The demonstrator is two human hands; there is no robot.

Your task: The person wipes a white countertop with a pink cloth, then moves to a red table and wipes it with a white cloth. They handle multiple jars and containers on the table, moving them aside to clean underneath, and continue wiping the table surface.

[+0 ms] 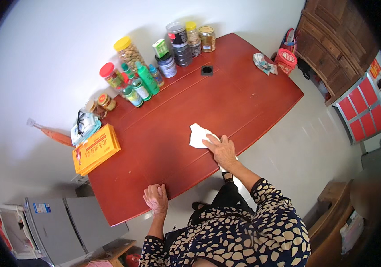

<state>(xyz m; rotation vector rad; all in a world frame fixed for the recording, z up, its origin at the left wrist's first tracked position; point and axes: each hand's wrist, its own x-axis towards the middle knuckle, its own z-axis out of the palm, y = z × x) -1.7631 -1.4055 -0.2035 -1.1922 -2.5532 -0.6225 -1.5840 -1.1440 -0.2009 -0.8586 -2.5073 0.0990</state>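
On the reddish-brown wooden table (177, 116), my right hand (223, 149) presses a crumpled white tissue or cloth (199, 136) against the top, close to the near edge. The fingers lie over its right side, while the left part spreads out flat. My left hand (157, 197) rests at the table's near edge, further left, with its fingers curled in and no object visible in it. Small pale specks mark the tabletop in places. A square black cable grommet (207, 70) is set into the far part of the top.
Along the wall stand green bottles (148, 78), a yellow-lidded jar of nuts (128, 53) and several other jars (182, 53). Yellow boxes (97, 148) and eyeglasses (80, 122) lie at left; a crumpled cloth (264, 64) at far right. A refrigerator (56, 230) stands lower left.
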